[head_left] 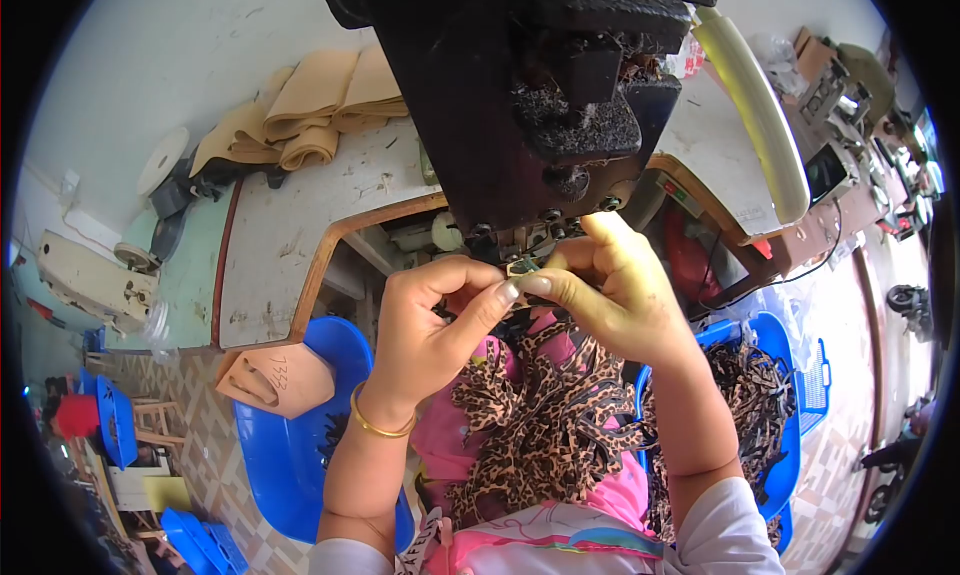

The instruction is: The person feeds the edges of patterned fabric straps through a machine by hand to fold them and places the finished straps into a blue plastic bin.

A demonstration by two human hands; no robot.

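Hands [428,320] pinch a small piece [520,268] above tangled leopard-print strips [530,415].

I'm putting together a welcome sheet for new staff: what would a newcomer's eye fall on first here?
Probably the big dark machine head, looming at the top centre. Just below it, the left grip and right grip meet at a small piece. Next come the leopard-print strips heaped on the lap, with a bright blue tub to the left.
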